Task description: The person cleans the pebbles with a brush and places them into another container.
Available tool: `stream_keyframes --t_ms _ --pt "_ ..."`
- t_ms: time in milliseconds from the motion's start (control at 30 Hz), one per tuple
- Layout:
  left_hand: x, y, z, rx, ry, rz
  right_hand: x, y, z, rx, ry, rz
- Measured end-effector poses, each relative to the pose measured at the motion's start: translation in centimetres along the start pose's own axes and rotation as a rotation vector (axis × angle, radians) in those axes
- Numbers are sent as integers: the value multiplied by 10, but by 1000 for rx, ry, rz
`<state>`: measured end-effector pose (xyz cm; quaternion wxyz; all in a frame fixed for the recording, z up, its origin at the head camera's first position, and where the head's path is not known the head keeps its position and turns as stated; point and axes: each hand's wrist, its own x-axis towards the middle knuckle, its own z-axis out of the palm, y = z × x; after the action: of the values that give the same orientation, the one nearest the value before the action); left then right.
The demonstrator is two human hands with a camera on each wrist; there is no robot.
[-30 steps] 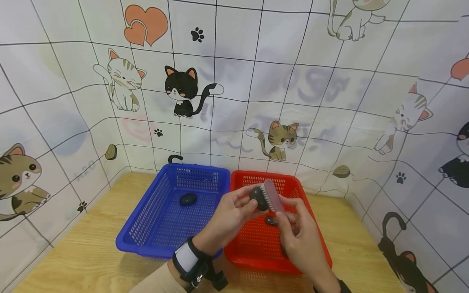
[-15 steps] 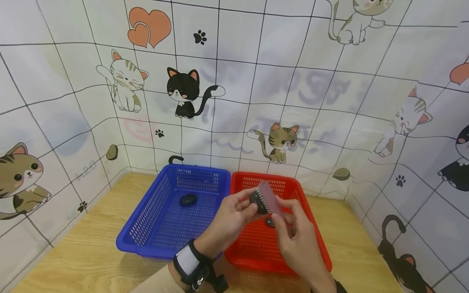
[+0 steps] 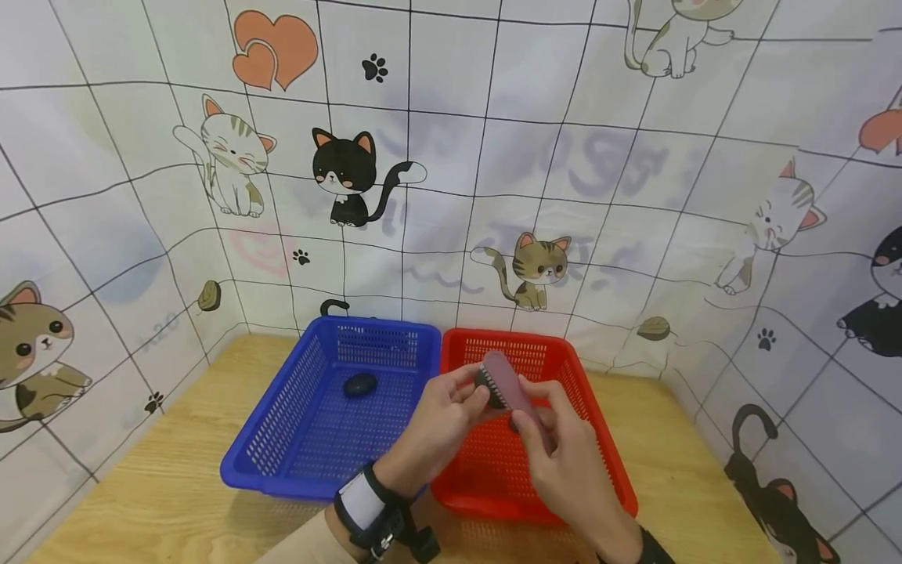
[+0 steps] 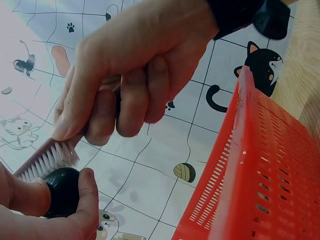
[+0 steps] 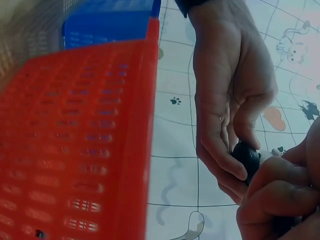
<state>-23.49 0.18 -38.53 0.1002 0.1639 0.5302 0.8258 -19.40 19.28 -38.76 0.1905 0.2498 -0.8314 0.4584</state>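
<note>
My left hand pinches a smooth, rounded black stone between thumb and fingers above the red basket. A dusty-pink brush with white bristles is gripped by its handle in my right hand. Its bristles lie against the stone in the head view, and the brush back covers much of it. In the left wrist view the bristles fan out along the stone's upper edge. A dark stone in the red basket shows partly behind the right hand.
To the left stands a blue basket with one black oval stone in it, side by side with the red one. Both rest on a wooden table. Behind rises a cat-patterned wall covering.
The brush has moved leftward across the stone, which now shows less behind it. My right hand has shifted left with the brush, while the left hand keeps nearly the same place.
</note>
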Motion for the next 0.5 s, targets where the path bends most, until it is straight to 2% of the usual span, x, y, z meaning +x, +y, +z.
stream_keyframes --t_ms 133,233,367,500 --pt "0 4 -2 -33 -9 -10 10 -6 -1 -26 35 -10" --pt "1 7 -4 -75 2 -15 11 -6 -2 -33 34 33" --pt "3 7 -6 -71 26 -15 6 -3 -1 -48 21 86" --pt "2 5 -6 -29 15 -19 4 -7 4 -37 8 64"
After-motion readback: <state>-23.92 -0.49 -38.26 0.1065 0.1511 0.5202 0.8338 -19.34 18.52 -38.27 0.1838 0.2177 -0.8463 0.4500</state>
